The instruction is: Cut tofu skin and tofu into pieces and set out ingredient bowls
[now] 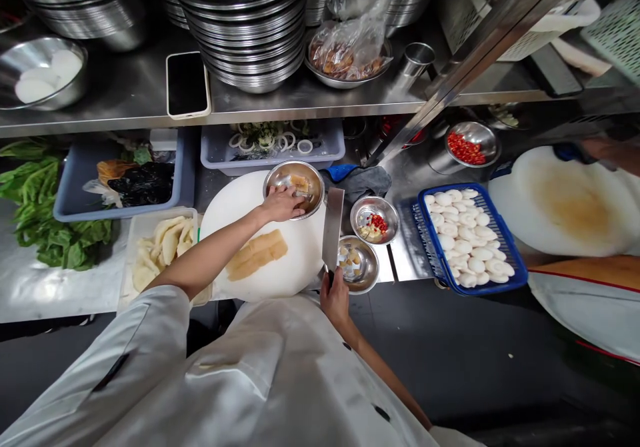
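My left hand (pixel 283 204) reaches over the near rim of a metal bowl (pixel 314 174), fingers apart, close to pale brown slices (pixel 299 182) inside it; whether the fingertips touch them I cannot tell. That bowl sits at the back of a round white cutting board (pixel 305 260). More flat, pale brown slices (pixel 257 254) lie in a row on the board. My right hand (pixel 336 298) is wrapped round the handle of a cleaver (pixel 333 227), its broad blade pointing away from me at the board's right edge. Beside the blade stands a small bowl (pixel 367 280) with pale pieces.
Another small bowl (pixel 393 230) holds chopped red and pale bits. A blue basket (pixel 517 274) of white oval pieces stands right, a clear tub (pixel 131 240) left. Behind are blue-grey bins (pixel 225 162) under a steel shelf (pixel 280 108). A co-worker's arm (pixel 613 150) shows far right.
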The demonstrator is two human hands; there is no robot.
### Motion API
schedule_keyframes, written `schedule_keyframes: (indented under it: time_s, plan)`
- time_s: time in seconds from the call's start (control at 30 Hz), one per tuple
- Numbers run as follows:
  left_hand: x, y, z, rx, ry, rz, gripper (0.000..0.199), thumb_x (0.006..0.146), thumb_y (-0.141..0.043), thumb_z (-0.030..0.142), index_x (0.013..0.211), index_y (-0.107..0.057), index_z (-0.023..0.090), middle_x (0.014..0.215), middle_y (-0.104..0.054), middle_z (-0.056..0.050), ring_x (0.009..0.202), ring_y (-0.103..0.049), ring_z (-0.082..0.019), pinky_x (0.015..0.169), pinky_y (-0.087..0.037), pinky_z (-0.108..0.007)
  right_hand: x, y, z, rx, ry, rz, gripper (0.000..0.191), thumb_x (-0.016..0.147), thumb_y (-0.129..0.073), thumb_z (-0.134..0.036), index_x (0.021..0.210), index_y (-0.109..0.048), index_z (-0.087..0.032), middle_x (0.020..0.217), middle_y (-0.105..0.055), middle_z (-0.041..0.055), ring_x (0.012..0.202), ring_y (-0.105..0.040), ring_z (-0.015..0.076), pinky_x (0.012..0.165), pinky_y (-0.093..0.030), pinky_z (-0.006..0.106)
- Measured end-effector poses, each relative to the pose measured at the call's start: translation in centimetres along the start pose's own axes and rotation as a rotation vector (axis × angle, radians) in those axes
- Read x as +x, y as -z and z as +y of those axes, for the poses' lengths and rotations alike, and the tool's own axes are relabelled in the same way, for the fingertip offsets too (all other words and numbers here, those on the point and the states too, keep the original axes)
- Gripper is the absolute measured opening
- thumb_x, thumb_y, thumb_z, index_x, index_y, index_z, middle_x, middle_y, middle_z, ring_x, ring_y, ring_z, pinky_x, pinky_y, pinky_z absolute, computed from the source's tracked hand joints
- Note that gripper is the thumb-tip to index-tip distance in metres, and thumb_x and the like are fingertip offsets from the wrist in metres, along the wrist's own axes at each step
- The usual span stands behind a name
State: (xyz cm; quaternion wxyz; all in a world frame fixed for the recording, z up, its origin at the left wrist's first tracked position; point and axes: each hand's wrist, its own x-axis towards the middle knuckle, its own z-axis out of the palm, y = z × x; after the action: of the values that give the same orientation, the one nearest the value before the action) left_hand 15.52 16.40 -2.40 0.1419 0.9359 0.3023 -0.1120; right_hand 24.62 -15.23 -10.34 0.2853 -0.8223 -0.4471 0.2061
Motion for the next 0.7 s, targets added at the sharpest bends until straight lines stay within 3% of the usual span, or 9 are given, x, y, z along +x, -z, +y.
schedule_keyframes:
  time_s: [0.23,0.37,0.43,0.53,0.6,0.7]
  plan:
    - [1.6,0.7,0.8,-0.070,0.139,0.101,0.051,0.104,-0.041,0.054,0.144,-0.064,0.032,0.150,-0.051,-0.015,0.136,-0.048,-0.042,0.109,-0.036,-0.063,0.0,-0.2,0.3,0.049,0.078,0.139,0.029,0.105,-0.034,-0.042,0.106,-0.052,-0.019,0.077,-0.061,0.0059,0.065,-0.056,0.0216,0.060,-0.040,0.031]
    - [2.0,0.8,0.5,-0.107,0.131,0.183,0.046,0.103,-0.048,0.043,0.141,-0.066,0.025,0.145,-0.055,-0.016,0.135,-0.049,-0.040,0.113,-0.036,-0.061,0.1,0.0,0.4,0.044,0.073,0.135,0.026,0.105,-0.036,-0.040,0.107,-0.052,-0.019,0.078,-0.059,0.0055,0.067,-0.054,0.0214,0.060,-0.037,0.031]
    - [0.4,0.6,-0.3,-0.166,0.128,0.306,0.042,0.101,-0.050,0.035,0.135,-0.068,0.020,0.136,-0.060,-0.016,0.129,-0.053,-0.036,0.113,-0.039,-0.053,0.1,0.0,0.5,0.032,0.077,0.132,0.027,0.105,-0.036,-0.040,0.109,-0.052,-0.019,0.080,-0.059,0.0067,0.068,-0.054,0.0221,0.061,-0.038,0.032]
    - [-4.5,-0.9,-1.7,-0.266,0.195,0.467,0.034,0.100,-0.045,0.024,0.118,-0.072,0.015,0.112,-0.065,-0.014,0.111,-0.060,-0.029,0.105,-0.046,-0.043,0.1,-0.1,0.6,0.014,0.064,0.132,0.028,0.104,-0.036,-0.039,0.109,-0.053,-0.018,0.084,-0.062,0.0090,0.071,-0.056,0.0232,0.062,-0.041,0.033]
    - [-8.4,-2.7,-2.0,-0.301,0.251,0.433,0.032,0.099,-0.045,0.023,0.114,-0.072,0.016,0.103,-0.065,-0.012,0.103,-0.061,-0.028,0.099,-0.049,-0.041,0.1,-0.2,0.7,0.004,0.060,0.132,0.029,0.104,-0.036,-0.039,0.110,-0.054,-0.017,0.086,-0.063,0.0103,0.073,-0.057,0.0242,0.064,-0.043,0.034]
    - [-12.7,-5.7,-0.6,-0.243,0.223,0.220,0.047,0.094,-0.060,0.040,0.135,-0.064,0.016,0.123,-0.062,-0.015,0.113,-0.058,-0.032,0.102,-0.048,-0.045,0.0,-0.4,0.7,-0.010,0.075,0.140,0.033,0.103,-0.037,-0.039,0.114,-0.055,-0.015,0.088,-0.064,0.0127,0.075,-0.059,0.0258,0.066,-0.045,0.036]
